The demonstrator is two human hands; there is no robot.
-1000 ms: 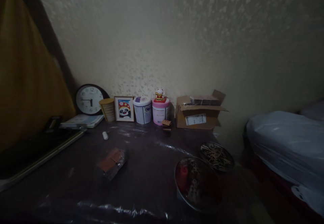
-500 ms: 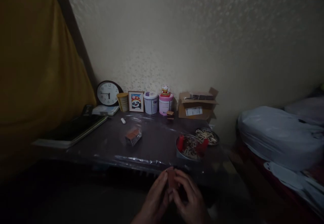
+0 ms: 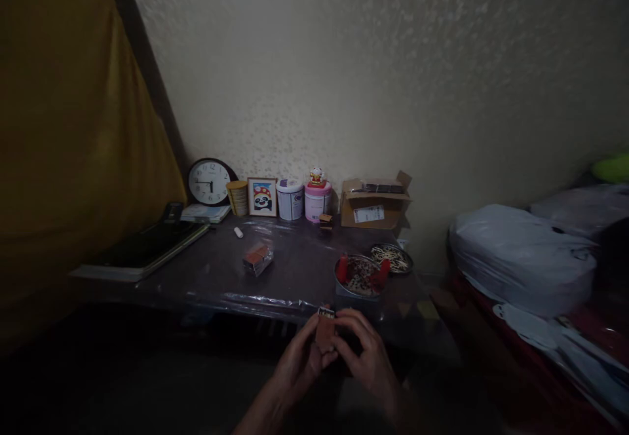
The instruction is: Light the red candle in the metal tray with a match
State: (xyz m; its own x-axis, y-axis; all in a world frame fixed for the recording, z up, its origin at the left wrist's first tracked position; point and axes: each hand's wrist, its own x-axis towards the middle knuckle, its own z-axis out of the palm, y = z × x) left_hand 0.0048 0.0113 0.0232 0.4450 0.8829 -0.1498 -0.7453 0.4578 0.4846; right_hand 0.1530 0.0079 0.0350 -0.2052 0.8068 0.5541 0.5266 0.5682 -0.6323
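Left hand (image 3: 297, 356) grips a small reddish matchbox (image 3: 325, 333) along its left side; right hand (image 3: 367, 356) has thumb and fingers bent onto the right edge of the same box, pinching it. Matchbox sits upright between the two hands, just past the front edge of the table (image 3: 299, 264), its far end open and pale matches (image 3: 327, 313) showing there. Beyond the right hand, near the table's front: a round tin (image 3: 361, 296) with a red candle (image 3: 343, 270) at its left side and loose bits inside. Behind that tin, farther from the right hand and to its right, a round dish (image 3: 409, 266) of scattered sticks. Ahead of the left hand and off to its left, a clear-wrapped pack (image 3: 258, 258) of reddish boxes. Well beyond both hands, along the wall: clock (image 3: 211, 183), framed panda picture (image 3: 263, 197), white tub (image 3: 289, 200), pink tub (image 3: 318, 206) with a cat figure (image 3: 317, 176) on top, and a cardboard box (image 3: 376, 214) with raised flaps. Light dim.
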